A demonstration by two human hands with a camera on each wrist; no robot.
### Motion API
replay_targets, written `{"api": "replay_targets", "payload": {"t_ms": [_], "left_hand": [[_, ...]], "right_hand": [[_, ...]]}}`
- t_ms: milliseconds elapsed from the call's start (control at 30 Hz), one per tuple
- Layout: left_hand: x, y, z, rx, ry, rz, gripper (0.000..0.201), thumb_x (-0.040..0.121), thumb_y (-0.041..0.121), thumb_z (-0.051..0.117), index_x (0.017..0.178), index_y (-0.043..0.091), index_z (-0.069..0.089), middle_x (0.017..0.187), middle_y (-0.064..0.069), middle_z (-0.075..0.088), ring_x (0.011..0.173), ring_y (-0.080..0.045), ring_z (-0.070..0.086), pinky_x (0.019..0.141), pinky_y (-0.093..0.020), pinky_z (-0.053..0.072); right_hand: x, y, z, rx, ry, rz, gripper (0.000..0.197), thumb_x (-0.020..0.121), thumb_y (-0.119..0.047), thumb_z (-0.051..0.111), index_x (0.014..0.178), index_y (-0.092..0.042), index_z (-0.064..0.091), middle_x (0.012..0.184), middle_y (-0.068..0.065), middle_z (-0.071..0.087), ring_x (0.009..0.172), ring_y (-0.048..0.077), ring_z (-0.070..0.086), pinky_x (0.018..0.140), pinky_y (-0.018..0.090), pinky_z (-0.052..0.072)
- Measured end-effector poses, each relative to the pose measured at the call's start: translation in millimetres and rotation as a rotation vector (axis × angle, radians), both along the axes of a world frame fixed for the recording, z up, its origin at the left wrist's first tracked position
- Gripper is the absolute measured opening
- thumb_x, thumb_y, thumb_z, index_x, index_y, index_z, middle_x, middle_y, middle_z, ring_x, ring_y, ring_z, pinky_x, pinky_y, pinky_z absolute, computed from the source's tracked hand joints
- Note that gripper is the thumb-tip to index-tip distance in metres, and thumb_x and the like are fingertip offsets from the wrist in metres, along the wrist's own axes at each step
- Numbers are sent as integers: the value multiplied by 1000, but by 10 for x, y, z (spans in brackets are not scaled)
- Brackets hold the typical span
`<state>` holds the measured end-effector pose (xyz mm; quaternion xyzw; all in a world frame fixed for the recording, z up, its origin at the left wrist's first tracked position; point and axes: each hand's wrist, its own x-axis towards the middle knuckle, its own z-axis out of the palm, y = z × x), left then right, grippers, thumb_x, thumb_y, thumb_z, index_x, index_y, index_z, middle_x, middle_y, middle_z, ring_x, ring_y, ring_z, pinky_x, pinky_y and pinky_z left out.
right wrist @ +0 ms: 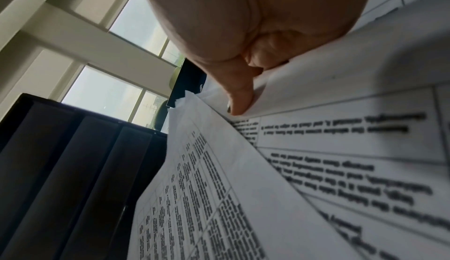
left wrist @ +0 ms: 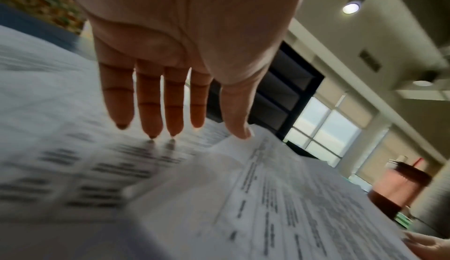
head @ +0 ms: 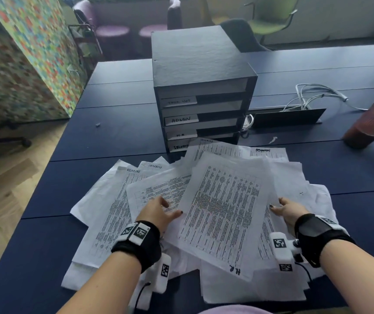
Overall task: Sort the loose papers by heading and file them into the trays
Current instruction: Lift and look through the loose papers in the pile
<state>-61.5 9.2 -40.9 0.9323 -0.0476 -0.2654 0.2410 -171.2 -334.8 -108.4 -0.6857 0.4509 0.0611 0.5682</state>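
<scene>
Left hand (head: 158, 211): resting flat on spread, fingers straight, thumb touching top sheet's left edge.
Right hand (head: 288, 210): pinching right edge of top sheet (head: 224, 209), thumb above, fingers beneath.
Top sheet: lying over loose papers (head: 113, 200) fanned across desk (head: 118, 141), heading "H.R" reading upside-down at near corner.
Trays (head: 204, 109): standing just behind pile, labelled slots facing forward.
Step, judging: picking first sheet for sorting; filing not yet begun.
Next, judging: lifting sheet free, turning it, sliding into H.R slot.
</scene>
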Motion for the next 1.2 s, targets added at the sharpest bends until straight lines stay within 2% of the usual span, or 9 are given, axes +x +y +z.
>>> {"api": "replay_targets", "payload": {"t_ms": [133, 300, 400, 467, 633, 800, 933, 1033, 1200], "left_hand": [[-87, 8, -80, -109, 125, -20, 31, 69, 39, 82, 81, 23, 58, 78, 7, 61, 68, -7, 56, 59, -18, 45], [-135, -32, -75, -109, 96, -69, 23, 74, 24, 78, 70, 25, 55, 73, 8, 59, 69, -9, 54, 56, -14, 40], [-63, -10, -11, -131, -18, 11, 20, 82, 21, 69, 73, 26, 53, 74, 6, 61, 72, -15, 57, 55, -19, 38], [51, 46, 78, -127, -116, 83, 12, 88, 17, 59, 82, 26, 55, 81, 2, 63, 73, -19, 56, 58, -23, 37], [355, 223, 390, 62, -322, 20, 35, 93, 4, 47, 109, 29, 65, 98, -1, 63, 79, -19, 51, 70, -24, 37], [516, 143, 548, 122, -458, -277, 38, 92, 7, 49, 105, 36, 69, 100, 3, 65, 98, -21, 58, 83, -30, 46], [376, -268, 657, -50, -540, -420, 28, 97, 20, 48, 106, 37, 68, 105, 11, 64, 105, -14, 53, 96, -32, 40], [237, -563, 670, -212, -503, -508, 25, 96, 18, 49, 105, 32, 68, 107, 12, 61, 103, -9, 51, 98, -34, 43], [236, -596, 445, -239, -334, -326, 41, 95, 15, 49, 132, 34, 51, 144, 4, 36, 129, -15, 36, 111, -35, 33]], "right_hand": [[6, -6, 6, 80, -48, -53, 30, 88, 6, 54, 116, -4, 54, 85, 12, 60, 89, 30, 53, 94, 53, 42], [-17, -10, 38, 111, -72, -56, 28, 87, 5, 56, 114, -4, 57, 83, 11, 62, 88, 30, 55, 95, 53, 43], [-32, -5, 88, 142, -106, -71, 18, 90, 6, 52, 101, -6, 59, 67, 8, 67, 60, 24, 64, 66, 40, 56], [-46, 5, 94, 110, -122, -63, 23, 90, 7, 52, 107, -7, 58, 73, 9, 66, 53, 19, 62, 54, 28, 54], [-29, -50, 95, 27, -117, 30, 43, 88, 0, 59, 130, -1, 49, 109, 13, 57, 65, 10, 57, 61, 13, 46], [31, -104, 239, 2, -127, 99, 44, 87, -4, 62, 130, 0, 51, 109, 16, 63, 58, 4, 63, 78, 27, 50], [125, 74, 479, -55, -170, 179, 31, 87, 1, 60, 117, -4, 58, 104, 11, 64, 61, 6, 61, 53, 7, 47], [197, 201, 533, -6, -174, 198, 51, 86, -3, 63, 134, -13, 48, 118, 13, 63, 80, 23, 63, 64, 23, 52], [164, 255, 502, -69, -151, 230, 58, 85, -13, 66, 139, -12, 44, 125, 14, 60, 100, 20, 57, 95, 34, 43]]}}
